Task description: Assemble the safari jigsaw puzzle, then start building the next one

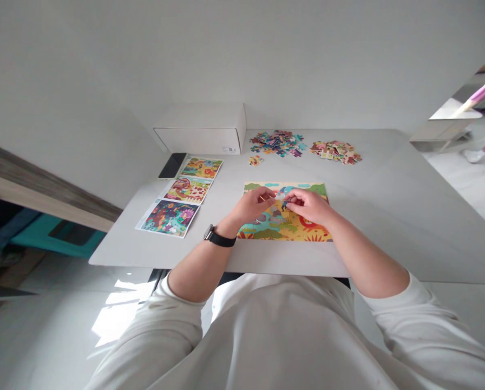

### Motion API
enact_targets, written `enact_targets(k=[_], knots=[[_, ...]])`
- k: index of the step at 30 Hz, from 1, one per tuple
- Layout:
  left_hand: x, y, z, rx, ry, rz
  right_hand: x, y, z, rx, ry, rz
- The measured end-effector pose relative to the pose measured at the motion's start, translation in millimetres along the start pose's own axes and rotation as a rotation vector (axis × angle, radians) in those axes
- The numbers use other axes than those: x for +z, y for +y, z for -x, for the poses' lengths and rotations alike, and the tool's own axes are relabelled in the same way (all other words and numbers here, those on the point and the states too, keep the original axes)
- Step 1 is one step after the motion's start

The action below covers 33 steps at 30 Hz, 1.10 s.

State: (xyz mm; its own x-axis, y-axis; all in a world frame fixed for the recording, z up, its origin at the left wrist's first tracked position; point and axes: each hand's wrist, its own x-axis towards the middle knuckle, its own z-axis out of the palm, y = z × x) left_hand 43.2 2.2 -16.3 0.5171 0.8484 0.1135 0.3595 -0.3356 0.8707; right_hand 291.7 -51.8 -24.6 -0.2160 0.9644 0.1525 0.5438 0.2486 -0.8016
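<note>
Item: left hand [255,203], black watch [220,236] at the wrist; fingers curled, thumb drawn in toward them. Whether anything is pinched there, I cannot tell from where I stand.

Item: right hand [306,206], likewise curled, fingertips facing the left's across a narrow gap; a dark patch shows at them, loose piece or printed picture, cannot tell.

Item: jigsaw picture [286,222], directly under both hands, flat on the tabletop [392,216]; long axis side to side across the person. The gap sits over its far half, near mid-length; neither hand clearly nearer.

Beyond: small cluster of pieces [255,160]; blue-toned pile [278,143]; paler pile [336,153], to the right.

Leftward: three-picture sheet [187,189], phone [172,166], white box [200,140] behind.
</note>
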Motion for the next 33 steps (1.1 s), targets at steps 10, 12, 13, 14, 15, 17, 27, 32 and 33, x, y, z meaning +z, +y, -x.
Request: enact_targets(k=[10,12,13,14,15,17,27,32,33], knots=[[-2.2,1,5,-0.016,-0.054,-0.087,3,-3,0,0.008,-0.081,0.04],[-3.6,1,5,-0.004,-0.053,-0.119,4,-4,0,0.001,-0.086,0.06],[-4.3,0,5,0.002,-0.05,-0.139,4,-4,0,0.0,-0.085,0.07],[-4.9,-1,5,0.007,-0.047,-0.158,4,-5,0,0.0,-0.083,0.082],[-5.5,-2,5,0.009,-0.046,-0.177,4,-6,0,0.001,-0.081,0.093],[-6.4,-4,5,0.006,-0.043,-0.213,4,-7,0,-0.001,-0.078,0.115],[-8.9,-4,10,0.016,-0.094,-0.274,7,-13,0,-0.011,-0.061,0.239],[-8.5,-7,11,0.074,-0.136,-0.356,8,-17,-1,-0.003,-0.067,0.345],[-8.3,-7,11,0.084,-0.148,-0.38,9,-17,-1,-0.008,-0.069,0.368]])
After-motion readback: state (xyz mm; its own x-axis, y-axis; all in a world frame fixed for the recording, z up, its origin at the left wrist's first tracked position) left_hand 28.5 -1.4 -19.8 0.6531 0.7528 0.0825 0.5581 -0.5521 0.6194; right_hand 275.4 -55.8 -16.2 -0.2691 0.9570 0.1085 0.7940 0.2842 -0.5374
